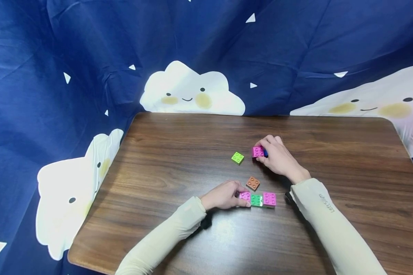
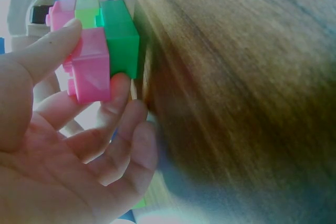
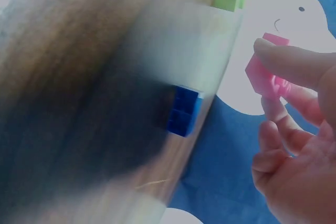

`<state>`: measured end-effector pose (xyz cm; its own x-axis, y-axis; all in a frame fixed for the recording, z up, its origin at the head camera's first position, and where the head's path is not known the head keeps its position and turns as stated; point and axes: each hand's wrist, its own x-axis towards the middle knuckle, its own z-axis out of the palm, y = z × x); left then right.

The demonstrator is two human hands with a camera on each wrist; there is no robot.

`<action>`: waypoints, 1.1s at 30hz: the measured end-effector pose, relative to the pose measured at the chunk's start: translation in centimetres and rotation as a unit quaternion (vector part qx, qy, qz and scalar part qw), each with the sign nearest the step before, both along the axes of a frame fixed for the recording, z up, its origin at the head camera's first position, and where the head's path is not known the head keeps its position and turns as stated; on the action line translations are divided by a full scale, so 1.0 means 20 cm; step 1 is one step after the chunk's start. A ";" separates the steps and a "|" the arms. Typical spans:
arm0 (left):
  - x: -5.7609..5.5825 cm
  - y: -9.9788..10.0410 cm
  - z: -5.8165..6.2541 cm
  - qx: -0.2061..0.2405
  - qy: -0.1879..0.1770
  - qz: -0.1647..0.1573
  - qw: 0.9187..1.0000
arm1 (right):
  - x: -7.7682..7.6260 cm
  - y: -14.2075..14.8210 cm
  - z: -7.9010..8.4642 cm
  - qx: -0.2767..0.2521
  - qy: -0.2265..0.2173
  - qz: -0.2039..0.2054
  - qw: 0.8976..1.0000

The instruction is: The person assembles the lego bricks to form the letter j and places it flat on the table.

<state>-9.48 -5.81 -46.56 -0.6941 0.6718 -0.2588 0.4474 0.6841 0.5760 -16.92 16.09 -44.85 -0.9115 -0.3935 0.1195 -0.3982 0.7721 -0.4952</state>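
Note:
My left hand (image 1: 225,195) pinches a pink toy brick (image 2: 92,69) at the left end of a joined row, thumb on one side and fingers on the other. A green brick (image 1: 256,200) sits in the middle of that row, and another pink brick (image 1: 269,198) at its right end. The left wrist view also shows a light green brick (image 2: 87,11) between them. Farther back, my right hand (image 1: 278,154) holds a magenta brick (image 1: 258,152) between thumb and fingers, raised off the table. A blue brick (image 3: 184,111) lies beneath, mostly hidden in the head view.
Just behind the row lies a brown-orange brick (image 1: 252,183). A lime green brick (image 1: 237,157) lies left of my right hand. The wooden table (image 1: 179,152) ends at a blue curtain (image 1: 278,49) with cloud prints.

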 end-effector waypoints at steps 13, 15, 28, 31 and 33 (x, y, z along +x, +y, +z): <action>-0.01 0.00 0.00 0.000 -0.004 0.000 1.000 | 0.05 0.02 0.13 -0.033 0.033 -0.007 0.999; -0.01 0.00 0.00 0.001 -0.004 0.000 1.000 | 0.07 0.02 0.15 -0.037 0.043 -0.008 0.998; 0.00 0.00 0.00 0.001 -0.001 -0.002 1.000 | 0.17 0.05 0.27 -0.069 0.104 -0.002 0.992; 0.00 0.00 0.00 0.000 -0.002 -0.001 1.000 | 0.19 0.05 0.30 -0.071 0.112 -0.001 0.991; 0.00 0.00 0.00 0.000 -0.001 -0.002 1.000 | 0.20 0.06 0.31 -0.072 0.116 -0.002 0.991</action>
<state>-9.54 -5.78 -46.53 -0.6913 0.6739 -0.2608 0.4479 0.6828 0.5772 -12.85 17.26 -38.55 -0.8546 -0.3540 0.3800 -0.5113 0.7016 -0.4962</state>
